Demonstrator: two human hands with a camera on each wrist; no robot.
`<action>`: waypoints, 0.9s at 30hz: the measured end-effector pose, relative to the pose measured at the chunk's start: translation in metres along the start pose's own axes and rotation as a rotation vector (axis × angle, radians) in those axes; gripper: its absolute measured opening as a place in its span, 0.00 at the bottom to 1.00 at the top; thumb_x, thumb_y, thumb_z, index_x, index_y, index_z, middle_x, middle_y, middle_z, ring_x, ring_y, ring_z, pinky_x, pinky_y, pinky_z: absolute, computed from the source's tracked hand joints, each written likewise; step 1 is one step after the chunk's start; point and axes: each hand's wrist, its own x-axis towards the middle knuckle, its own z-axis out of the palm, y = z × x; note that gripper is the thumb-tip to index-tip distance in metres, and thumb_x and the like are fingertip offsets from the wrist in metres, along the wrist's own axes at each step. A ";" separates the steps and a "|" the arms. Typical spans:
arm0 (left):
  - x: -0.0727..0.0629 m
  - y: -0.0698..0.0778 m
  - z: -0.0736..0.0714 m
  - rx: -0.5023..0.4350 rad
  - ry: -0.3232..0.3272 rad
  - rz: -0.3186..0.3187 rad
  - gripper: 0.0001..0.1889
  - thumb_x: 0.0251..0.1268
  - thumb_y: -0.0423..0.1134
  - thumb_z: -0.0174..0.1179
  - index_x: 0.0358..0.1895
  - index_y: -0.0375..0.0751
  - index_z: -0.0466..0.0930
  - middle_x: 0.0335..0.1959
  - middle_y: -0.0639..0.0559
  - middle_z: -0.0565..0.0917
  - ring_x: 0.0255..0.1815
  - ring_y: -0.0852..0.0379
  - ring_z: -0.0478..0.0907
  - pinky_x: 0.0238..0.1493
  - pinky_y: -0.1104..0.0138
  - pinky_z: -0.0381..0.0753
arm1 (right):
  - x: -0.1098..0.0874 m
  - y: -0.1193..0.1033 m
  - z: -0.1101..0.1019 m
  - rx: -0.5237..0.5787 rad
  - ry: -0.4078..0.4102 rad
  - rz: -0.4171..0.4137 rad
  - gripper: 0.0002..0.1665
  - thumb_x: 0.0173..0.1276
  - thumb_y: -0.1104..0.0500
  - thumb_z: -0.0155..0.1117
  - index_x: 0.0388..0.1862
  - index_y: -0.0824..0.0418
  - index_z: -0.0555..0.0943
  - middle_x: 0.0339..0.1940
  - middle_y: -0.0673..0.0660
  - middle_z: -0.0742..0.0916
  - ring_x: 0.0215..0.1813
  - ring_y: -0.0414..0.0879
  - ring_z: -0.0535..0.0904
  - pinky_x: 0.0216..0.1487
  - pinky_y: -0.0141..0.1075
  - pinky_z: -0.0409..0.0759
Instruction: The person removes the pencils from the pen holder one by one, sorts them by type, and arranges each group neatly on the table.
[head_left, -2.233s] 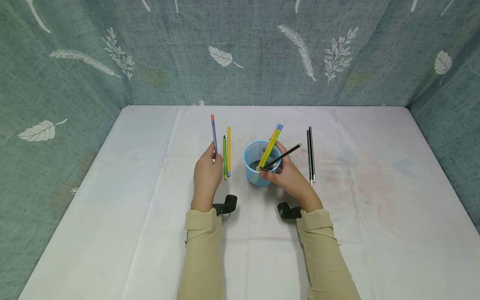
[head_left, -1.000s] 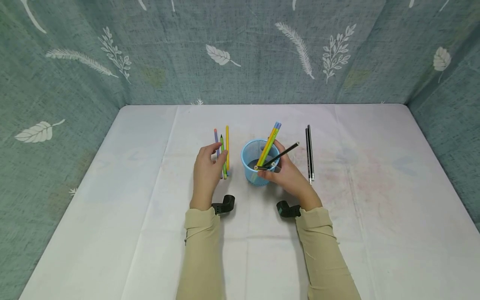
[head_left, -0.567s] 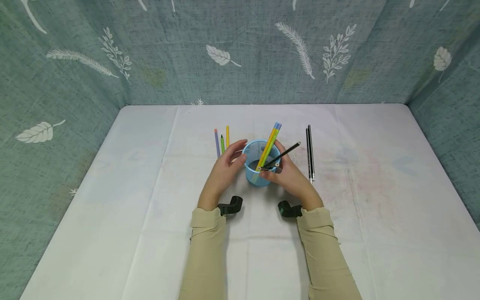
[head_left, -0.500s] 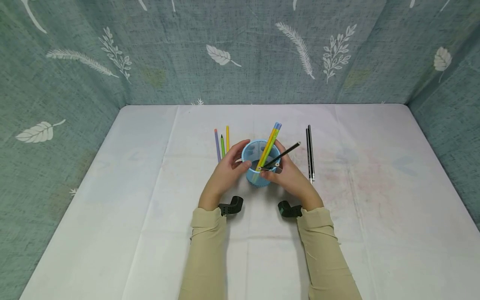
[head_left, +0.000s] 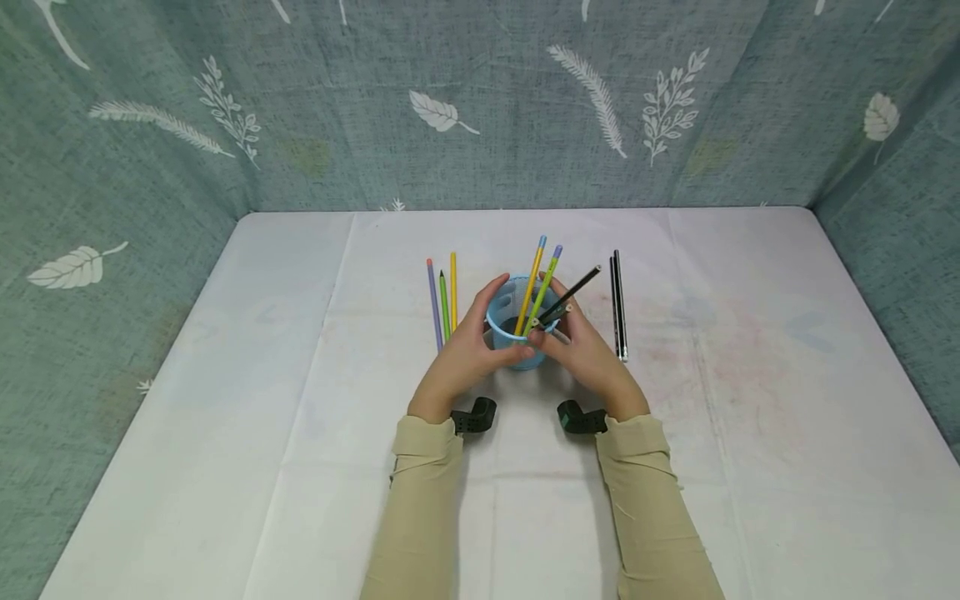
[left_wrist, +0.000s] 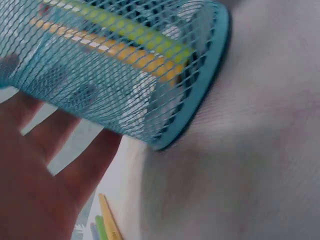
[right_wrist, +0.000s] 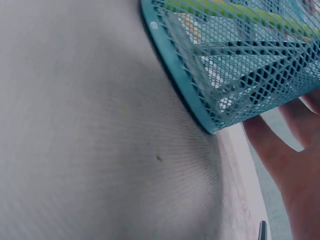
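Observation:
A light-blue mesh pencil cup (head_left: 510,293) stands near the middle of the table, between both hands. My left hand (head_left: 471,357) holds its left side, thumb across the front, and my right hand (head_left: 592,357) grips the right side. Out of the cup lean a yellow pencil (head_left: 532,279), a green pencil (head_left: 547,283) and black pencils (head_left: 576,287) tilted to the right. Through the mesh in the left wrist view, the lower ends of the green pencil (left_wrist: 145,37) and the yellow pencil (left_wrist: 135,56) show near the base.
Left of the cup lie a purple pencil (head_left: 434,302), a green pencil (head_left: 445,304) and a yellow pencil (head_left: 453,287), side by side. To the right lie two black pencils (head_left: 618,308). A leaf-patterned curtain (head_left: 480,100) rises behind the white tabletop (head_left: 750,467).
My left hand has laid the purple pencil beside the green and yellow ones, then moved right and taken hold of the cup. The pencils inside have shifted, the yellow and green spreading apart.

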 end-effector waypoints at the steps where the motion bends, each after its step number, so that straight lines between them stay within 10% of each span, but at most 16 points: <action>1: 0.000 0.000 0.001 0.010 0.010 -0.004 0.48 0.40 0.61 0.65 0.65 0.76 0.43 0.67 0.60 0.55 0.65 0.58 0.55 0.57 0.52 0.60 | -0.001 -0.004 0.000 -0.001 0.006 -0.013 0.44 0.61 0.46 0.57 0.69 0.35 0.44 0.68 0.57 0.59 0.65 0.58 0.58 0.60 0.56 0.55; 10: -0.001 0.002 0.004 0.055 0.054 -0.046 0.45 0.41 0.64 0.63 0.65 0.75 0.47 0.64 0.60 0.59 0.62 0.55 0.60 0.54 0.54 0.65 | -0.009 -0.020 -0.002 -0.112 0.130 -0.084 0.27 0.72 0.56 0.42 0.67 0.62 0.58 0.67 0.59 0.63 0.68 0.51 0.54 0.63 0.49 0.55; 17: 0.001 0.002 0.005 0.057 0.058 -0.042 0.44 0.40 0.65 0.63 0.64 0.76 0.49 0.63 0.60 0.61 0.61 0.54 0.62 0.54 0.56 0.66 | 0.000 0.004 -0.007 -0.208 0.296 -0.187 0.17 0.68 0.55 0.50 0.51 0.59 0.77 0.54 0.49 0.77 0.57 0.42 0.69 0.55 0.41 0.68; 27: 0.000 0.003 0.004 0.084 0.058 -0.088 0.45 0.38 0.67 0.62 0.64 0.77 0.49 0.65 0.59 0.59 0.61 0.54 0.62 0.53 0.52 0.65 | 0.001 0.005 -0.009 -0.303 0.426 -0.244 0.16 0.68 0.47 0.49 0.46 0.48 0.81 0.45 0.41 0.80 0.48 0.38 0.72 0.45 0.38 0.70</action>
